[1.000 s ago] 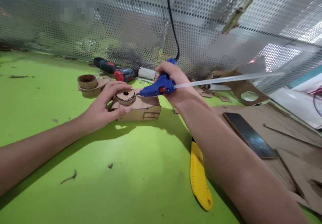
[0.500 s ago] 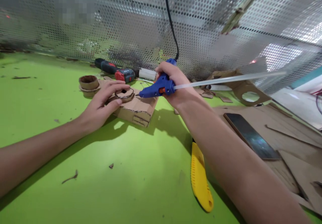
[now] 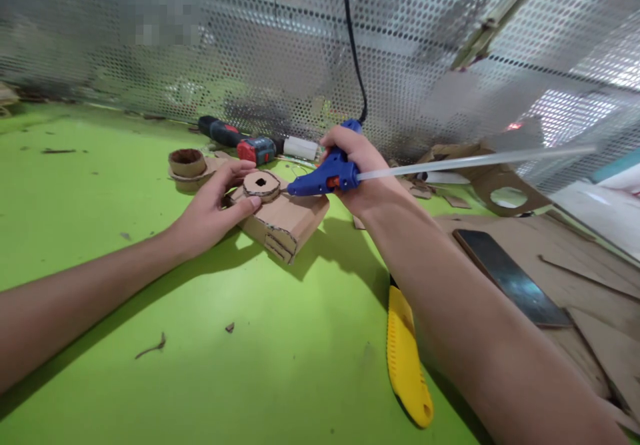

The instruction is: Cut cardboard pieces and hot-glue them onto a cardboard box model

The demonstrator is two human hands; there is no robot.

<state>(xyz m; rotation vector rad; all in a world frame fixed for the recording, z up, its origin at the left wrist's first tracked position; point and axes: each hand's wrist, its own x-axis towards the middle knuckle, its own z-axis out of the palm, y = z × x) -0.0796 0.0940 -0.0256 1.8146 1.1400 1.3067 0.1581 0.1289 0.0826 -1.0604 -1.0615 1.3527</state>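
Note:
My right hand [image 3: 357,165] is wrapped round a blue hot glue gun [image 3: 320,178], and a long clear glue stick [image 3: 450,165] juts from its back. The gun's nozzle points left, at the edge of a round cardboard disc [image 3: 262,183] with a dark hole in its middle. That disc sits on top of a flat cardboard box [image 3: 290,218]. My left hand [image 3: 215,201] grips the box from the left, its thumb at the disc's near edge and its fingers curled behind. Whether the nozzle touches the cardboard, I cannot tell.
Behind the box lie a cordless drill [image 3: 245,141] and a white roll [image 3: 300,148]. A cardboard ring piece [image 3: 187,168] stands left. Nearer me is a yellow utility knife [image 3: 407,358]. A phone [image 3: 510,278] rests on cardboard sheets [image 3: 600,258] at right. Perforated metal [image 3: 280,51] closes the back.
The box has turned with the disc under my left hand, showing its near corner differently. The whole view has shifted slightly, and the glue gun stays beside the disc.

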